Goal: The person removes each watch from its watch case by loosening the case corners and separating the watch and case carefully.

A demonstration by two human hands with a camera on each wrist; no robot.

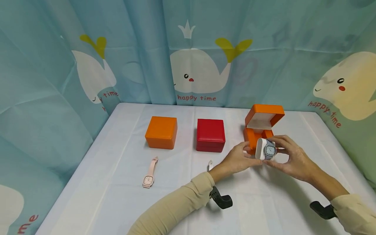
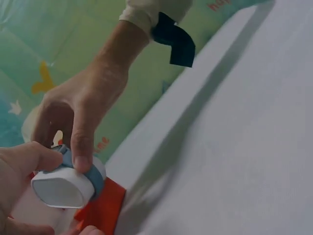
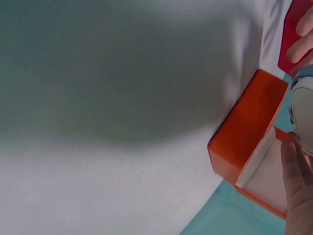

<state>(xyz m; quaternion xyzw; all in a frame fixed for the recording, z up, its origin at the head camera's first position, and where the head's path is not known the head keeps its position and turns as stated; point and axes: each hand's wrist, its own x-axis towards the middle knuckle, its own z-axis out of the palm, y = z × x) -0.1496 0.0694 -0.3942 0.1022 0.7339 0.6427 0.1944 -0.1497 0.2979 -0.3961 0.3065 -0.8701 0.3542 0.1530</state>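
A grey-blue watch (image 1: 270,150) is wrapped round a white watch cushion (image 1: 259,148), its square dial facing me. My left hand (image 1: 236,159) holds the cushion's left end between thumb and fingers. From the other side my right hand (image 1: 295,160) grips the watch and cushion, thumb underneath and fingers over the top. In the left wrist view the grey-blue strap (image 2: 96,180) circles the cushion, with a thumb pressing on it. Just behind the hands stands an orange watch box (image 1: 265,111) with its lid up and pale lining showing; the watch and hands hide part of its base.
A closed red box (image 1: 210,135) and a closed orange box (image 1: 161,132) stand to the left. A pink watch (image 1: 148,178) lies flat in front of the orange one. Under my left forearm, a white-strapped watch (image 1: 210,165) is mostly hidden. A whale-print curtain (image 1: 147,65) hangs behind the table.
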